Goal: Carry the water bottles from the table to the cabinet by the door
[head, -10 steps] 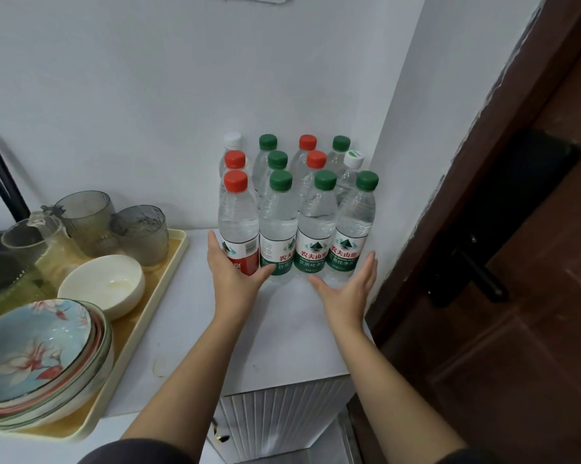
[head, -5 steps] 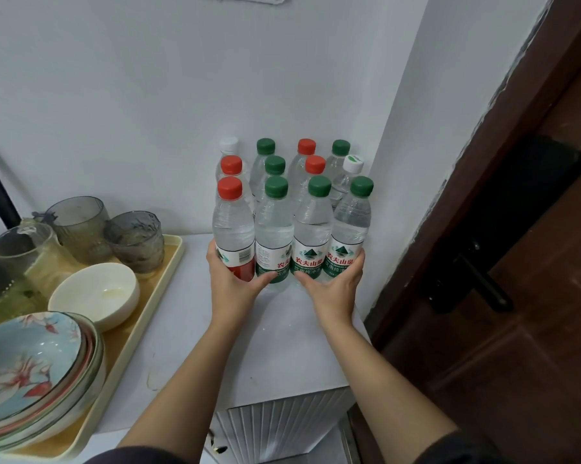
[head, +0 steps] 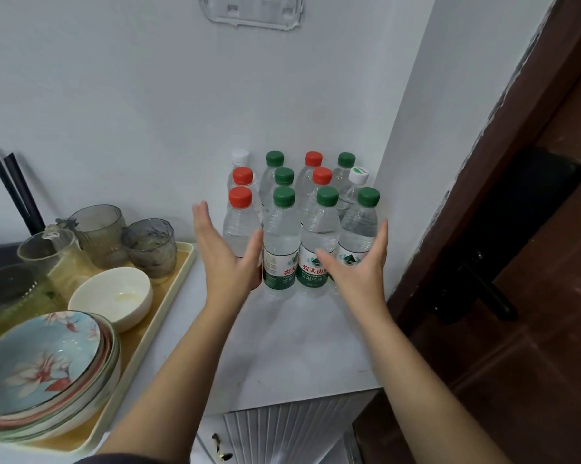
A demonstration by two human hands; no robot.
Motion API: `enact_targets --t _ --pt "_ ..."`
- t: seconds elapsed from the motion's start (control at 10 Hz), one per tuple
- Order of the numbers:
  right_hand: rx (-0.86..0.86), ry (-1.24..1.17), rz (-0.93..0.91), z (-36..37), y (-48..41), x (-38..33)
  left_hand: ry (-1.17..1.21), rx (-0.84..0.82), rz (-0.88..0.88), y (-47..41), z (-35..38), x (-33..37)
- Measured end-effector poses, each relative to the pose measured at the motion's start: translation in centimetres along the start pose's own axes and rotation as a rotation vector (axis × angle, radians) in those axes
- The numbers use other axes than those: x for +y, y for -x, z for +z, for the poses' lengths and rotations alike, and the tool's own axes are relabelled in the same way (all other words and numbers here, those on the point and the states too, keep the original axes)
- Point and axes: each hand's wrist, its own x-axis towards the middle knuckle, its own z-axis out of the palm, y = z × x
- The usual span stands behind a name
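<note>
White cabinet top [head: 299, 356] by door [head: 533, 296]: bottles [head: 302, 229] packed into corner; I see left hand [head: 228, 259], right hand [head: 356, 266] spread wide, empty, flanking front row.

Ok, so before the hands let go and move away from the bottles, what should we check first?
1. Left hand open, gripping nothing: ok.
2. Right hand open, gripping nothing: ok.
3. Water bottles all upright, caps on, packed in rows in the corner: ok.
4. Front row fully on the cabinet top, with bare surface ahead of it: ok.
5. Bottles apart from the tray of dishes to the left: ok.
6. Any bottles left on the table: cannot tell, the table is not in view.
</note>
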Motion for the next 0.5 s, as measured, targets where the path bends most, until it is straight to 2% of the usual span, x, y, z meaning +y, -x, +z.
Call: enact_targets --t 0.1,0.2,0.3,0.4,0.5 --pt "-0.033 0.23 -0.212 -0.8 -1.6 -3.9 -0.241 -0.087 0.27 -3.8 -0.5 4.4" --pt "-0.142 0.66 -0.412 -0.7 -3.6 -5.6 -0.708 -0.359 0.392 -7.1 0.1 7.3" --pt "-0.176 0.912 -0.451 -1.1 -4.1 -5.7 -0.969 -0.557 0.422 -8.2 0.9 7.9" --pt "-0.179 0.978 -0.436 -1.1 -4.2 -5.8 -1.046 -0.582 0.435 -8.4 1.0 7.9" --pt "-0.207 0.639 -0.42 -1.6 -3.6 -8.9 -1.047 -0.585 0.433 -8.4 1.0 7.9"
